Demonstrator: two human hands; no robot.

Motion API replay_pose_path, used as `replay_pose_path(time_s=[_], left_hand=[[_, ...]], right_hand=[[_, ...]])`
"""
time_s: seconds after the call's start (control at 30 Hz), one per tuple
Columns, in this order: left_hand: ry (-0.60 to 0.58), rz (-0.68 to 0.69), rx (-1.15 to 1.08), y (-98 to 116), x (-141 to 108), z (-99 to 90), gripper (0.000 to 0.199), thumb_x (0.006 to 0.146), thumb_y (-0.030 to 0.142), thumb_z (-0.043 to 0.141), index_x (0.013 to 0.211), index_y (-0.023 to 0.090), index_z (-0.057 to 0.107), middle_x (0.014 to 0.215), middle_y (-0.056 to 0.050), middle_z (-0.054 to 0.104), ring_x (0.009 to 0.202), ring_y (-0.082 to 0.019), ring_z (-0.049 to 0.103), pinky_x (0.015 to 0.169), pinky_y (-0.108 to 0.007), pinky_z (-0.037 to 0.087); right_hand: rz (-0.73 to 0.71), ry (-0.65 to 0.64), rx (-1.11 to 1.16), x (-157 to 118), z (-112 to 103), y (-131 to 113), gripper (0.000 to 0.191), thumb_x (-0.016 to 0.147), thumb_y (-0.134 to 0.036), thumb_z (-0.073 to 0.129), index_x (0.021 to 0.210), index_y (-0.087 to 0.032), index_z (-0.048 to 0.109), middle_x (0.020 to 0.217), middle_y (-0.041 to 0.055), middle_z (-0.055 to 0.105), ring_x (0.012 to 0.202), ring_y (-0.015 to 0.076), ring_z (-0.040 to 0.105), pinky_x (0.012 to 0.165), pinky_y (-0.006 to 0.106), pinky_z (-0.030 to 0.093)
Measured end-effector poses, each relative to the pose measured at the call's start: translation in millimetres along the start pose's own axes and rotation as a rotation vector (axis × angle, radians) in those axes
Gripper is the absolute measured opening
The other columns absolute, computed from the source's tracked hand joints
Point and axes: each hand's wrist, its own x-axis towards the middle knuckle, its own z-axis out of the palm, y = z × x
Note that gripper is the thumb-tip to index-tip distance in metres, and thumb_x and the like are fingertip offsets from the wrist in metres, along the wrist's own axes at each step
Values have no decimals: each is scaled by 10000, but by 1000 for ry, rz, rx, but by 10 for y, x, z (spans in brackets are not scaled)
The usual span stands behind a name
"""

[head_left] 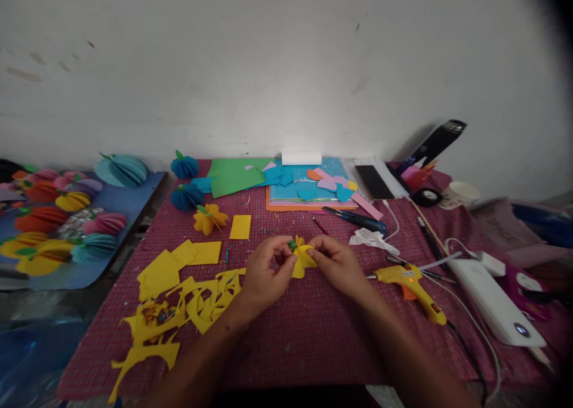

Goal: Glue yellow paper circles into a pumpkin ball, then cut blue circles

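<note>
A small yellow paper pumpkin (302,261) with a green stem piece is held over the middle of the table. My left hand (270,266) pinches it near the green stem, thumb and fingers pressed together. On the other side, my right hand (336,263) grips the edge of one yellow fold between thumb and fingertips. To the right lies a yellow hot glue gun (414,284), its small light orange and its nozzle toward my right wrist. A similar finished yellow pumpkin (210,219) sits to the left, near a yellow paper square (240,227).
Yellow paper offcuts (210,303) spread at front left. Coloured sheets (242,175) and a phone (373,182) lie at the back. A utility knife (358,220), a crumpled tissue (373,239) and a white power bank (495,300) with cables are at right. Paper pumpkins crowd a blue board (145,205).
</note>
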Motion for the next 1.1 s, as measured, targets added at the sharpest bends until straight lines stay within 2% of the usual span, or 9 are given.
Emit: replay_pose_path(time_s=[0.17, 0.4, 0.53, 0.63, 0.73, 0.8, 0.93, 1.1], left_hand=[[12, -39, -47, -13, 3, 5, 327, 836, 124, 650, 1139, 238, 605, 812, 15, 640, 708, -117, 597, 701, -277, 515], [-36, -247, -156, -60, 23, 17, 269, 839, 158, 645, 1097, 231, 624, 779, 16, 620, 681, -116, 580, 637, -241, 491], [-56, -317, -189, -77, 49, 12, 232, 832, 170, 639, 1059, 216, 627, 781, 14, 607, 669, -117, 574, 605, -232, 483], [-82, -233, -62, -42, 78, -29, 259, 821, 150, 622, 1071, 217, 646, 876, -14, 619, 753, -138, 595, 698, -277, 513], [-141, -115, 67, 3, 101, -77, 350, 795, 122, 608, 1125, 229, 658, 1134, -69, 601, 1050, -207, 599, 939, -387, 499], [-193, -90, 85, 12, 103, -93, 351, 783, 113, 601, 1108, 229, 664, 1242, -85, 563, 1185, -239, 557, 1028, -434, 458], [-257, -89, 75, -22, 93, -93, 223, 778, 111, 606, 968, 209, 668, 1255, -88, 557, 1218, -248, 551, 1042, -451, 447], [-305, -90, 74, -62, 97, -102, 64, 803, 138, 621, 835, 190, 638, 1235, -99, 578, 1201, -254, 569, 1010, -447, 467]], right_hand=[[68, -2, 85, 17, 4, -8, 300, 830, -475, 697, 785, -195, 601, 714, -13, 587, 630, 126, 530, 576, 246, 439], [137, 3, 195, 27, 28, -23, 332, 789, -489, 736, 821, -195, 584, 694, -23, 595, 585, 113, 524, 537, 233, 420], [142, 5, 166, 26, 36, -8, 349, 782, -512, 736, 814, -197, 590, 722, -9, 620, 604, 121, 545, 551, 244, 444], [132, -4, 154, 18, 37, 16, 328, 794, -496, 730, 824, -194, 606, 744, -7, 626, 627, 121, 553, 569, 244, 452], [110, -42, 127, 2, 28, 21, 261, 826, -433, 714, 841, -188, 627, 763, -9, 622, 647, 114, 552, 583, 234, 441], [89, -76, 84, -10, 17, 7, 214, 856, -395, 689, 842, -186, 647, 768, -8, 623, 661, 114, 552, 596, 233, 437], [22, -158, 7, -25, -7, -33, 147, 892, -336, 651, 878, -198, 700, 813, 6, 668, 716, 128, 584, 652, 250, 456], [-38, -159, -39, -22, -24, -47, 133, 901, -312, 642, 881, -203, 716, 822, 10, 692, 747, 137, 609, 688, 260, 469]])
